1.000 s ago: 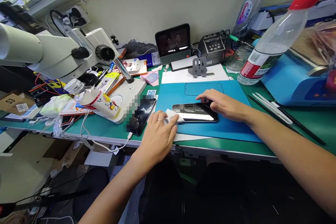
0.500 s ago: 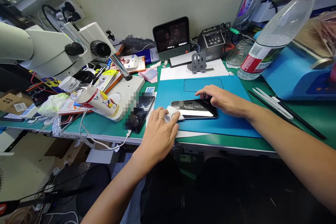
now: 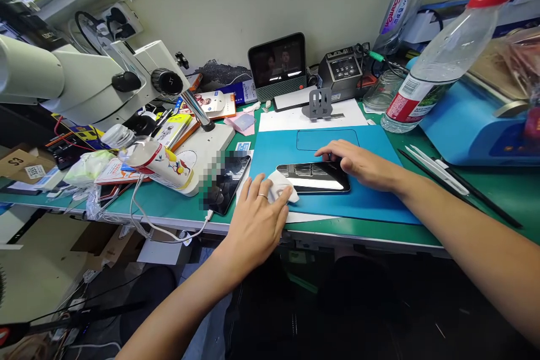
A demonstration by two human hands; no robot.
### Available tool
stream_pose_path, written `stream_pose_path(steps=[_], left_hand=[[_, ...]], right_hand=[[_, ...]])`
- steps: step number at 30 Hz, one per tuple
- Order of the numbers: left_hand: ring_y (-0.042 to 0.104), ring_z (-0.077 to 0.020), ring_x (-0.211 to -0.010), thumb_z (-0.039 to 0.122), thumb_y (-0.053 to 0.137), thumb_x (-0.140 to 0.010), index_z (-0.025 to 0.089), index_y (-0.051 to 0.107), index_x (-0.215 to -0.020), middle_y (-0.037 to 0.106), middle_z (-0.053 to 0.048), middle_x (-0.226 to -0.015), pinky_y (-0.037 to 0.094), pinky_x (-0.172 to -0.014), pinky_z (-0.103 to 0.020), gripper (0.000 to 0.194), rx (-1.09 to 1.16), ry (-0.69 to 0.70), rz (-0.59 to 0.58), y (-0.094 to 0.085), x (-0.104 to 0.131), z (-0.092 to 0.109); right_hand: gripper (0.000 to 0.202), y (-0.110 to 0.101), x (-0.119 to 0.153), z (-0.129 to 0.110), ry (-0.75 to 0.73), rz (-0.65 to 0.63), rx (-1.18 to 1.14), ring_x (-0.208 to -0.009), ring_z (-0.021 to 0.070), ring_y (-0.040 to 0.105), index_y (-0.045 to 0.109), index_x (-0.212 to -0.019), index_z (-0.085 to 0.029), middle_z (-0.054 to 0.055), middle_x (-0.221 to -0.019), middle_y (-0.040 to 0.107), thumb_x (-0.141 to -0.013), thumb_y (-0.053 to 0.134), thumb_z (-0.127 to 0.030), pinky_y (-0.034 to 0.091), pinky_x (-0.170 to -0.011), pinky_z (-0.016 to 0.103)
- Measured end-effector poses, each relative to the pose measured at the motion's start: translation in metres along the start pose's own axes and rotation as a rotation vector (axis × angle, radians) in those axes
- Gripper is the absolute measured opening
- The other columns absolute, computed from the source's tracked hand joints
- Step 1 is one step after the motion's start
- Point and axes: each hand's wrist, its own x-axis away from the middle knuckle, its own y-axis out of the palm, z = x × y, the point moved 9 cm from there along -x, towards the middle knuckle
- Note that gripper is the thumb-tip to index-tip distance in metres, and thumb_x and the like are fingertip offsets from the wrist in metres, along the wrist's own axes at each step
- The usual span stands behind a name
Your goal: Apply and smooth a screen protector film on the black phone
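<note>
A phone (image 3: 314,179) with a dark, glossy face lies flat on the blue mat (image 3: 379,202). At its left end my left hand (image 3: 257,216), wearing a ring, pinches a crumpled white tissue (image 3: 276,188) under the thumb and index finger. My right hand (image 3: 363,163) is over the phone's far right corner. Its thumb is near the phone's edge and its fingers reach out apart beyond the far side; whether they touch the phone is hard to see. Left of the mat, a second phone (image 3: 225,185) is plugged into a white cable.
A microscope (image 3: 122,79) stands at the left, near a tilted plastic bottle (image 3: 158,163). A red-capped bottle (image 3: 439,67), a blue machine (image 3: 476,135) and several tweezer-like tools (image 3: 447,177) are at the right. Behind the mat are a screen (image 3: 278,62) and a metal stand (image 3: 319,104).
My left hand has drawn slightly left with the tissue, showing more of the phone's left end. My right hand stays almost in place. The whole view has shifted a little.
</note>
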Motion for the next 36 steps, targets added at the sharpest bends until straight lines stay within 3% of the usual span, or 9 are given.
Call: stream_pose_path(steps=[3,9,15,18,26,32,36], left_hand=[[0.041,-0.0380,-0.141,0.030,0.041,-0.105,0.024,0.055,-0.145,0.054,-0.018,-0.134,0.037,-0.116,-0.057,0.043,-0.008,0.018,-0.015,0.001,0.000,0.002],[0.030,-0.0379,-0.150,0.033,0.040,-0.105,0.022,0.054,-0.146,0.049,-0.018,-0.147,0.033,-0.118,-0.057,0.044,0.025,0.095,-0.022,0.006,-0.017,0.029],[0.033,-0.0355,-0.149,0.031,0.039,-0.106,0.026,0.058,-0.143,0.057,-0.016,-0.140,0.037,-0.117,-0.057,0.042,0.017,-0.005,-0.043,0.004,-0.007,-0.005],[0.031,-0.0342,-0.150,0.030,0.038,-0.106,0.025,0.055,-0.146,0.057,-0.017,-0.139,0.037,-0.117,-0.057,0.043,0.025,0.010,-0.057,0.005,-0.003,-0.010],[0.031,-0.0398,-0.150,0.032,0.037,-0.107,0.019,0.057,-0.144,0.052,-0.020,-0.149,0.034,-0.118,-0.057,0.044,0.049,0.058,-0.044,0.009,-0.035,0.023],[0.026,-0.0379,-0.153,0.029,0.035,-0.107,0.020,0.057,-0.144,0.051,-0.014,-0.154,0.035,-0.118,-0.059,0.044,0.013,-0.054,-0.047,0.010,-0.019,-0.015],[0.026,-0.0382,-0.153,0.026,0.033,-0.107,0.016,0.056,-0.143,0.047,-0.010,-0.158,0.034,-0.119,-0.059,0.044,0.019,0.014,-0.072,0.017,-0.025,-0.014]], right_hand=[[0.097,0.000,-0.001,0.000,-0.002,0.004,-0.001,-0.099,0.0332,0.057,0.066,-0.124,-0.024,0.013,-0.104,0.066,-0.079,0.014,-0.092,0.045,-0.086,0.047],[0.097,0.001,0.000,0.001,-0.028,0.012,0.002,-0.102,0.0335,0.057,0.065,-0.125,-0.023,0.013,-0.106,0.066,-0.080,0.012,-0.092,0.044,-0.090,0.048],[0.098,0.001,0.000,0.000,0.015,-0.011,0.011,-0.103,0.0342,0.057,0.064,-0.126,-0.023,0.014,-0.107,0.065,-0.080,0.011,-0.092,0.045,-0.088,0.049],[0.097,0.001,-0.001,-0.003,0.009,-0.016,0.017,-0.104,0.0344,0.057,0.064,-0.125,-0.025,0.013,-0.106,0.065,-0.080,0.011,-0.092,0.044,-0.090,0.049],[0.100,0.000,0.000,0.002,0.013,0.005,-0.004,-0.104,0.0344,0.058,0.065,-0.124,-0.022,0.015,-0.109,0.065,-0.079,0.011,-0.093,0.045,-0.091,0.050],[0.102,0.000,0.001,0.002,0.026,0.013,-0.023,-0.105,0.0346,0.057,0.067,-0.125,-0.025,0.014,-0.109,0.066,-0.076,0.009,-0.093,0.045,-0.094,0.052],[0.102,-0.003,0.002,0.003,0.058,0.043,-0.089,-0.101,0.0328,0.059,0.069,-0.122,-0.028,0.013,-0.111,0.066,-0.074,0.008,-0.095,0.047,-0.094,0.051]])
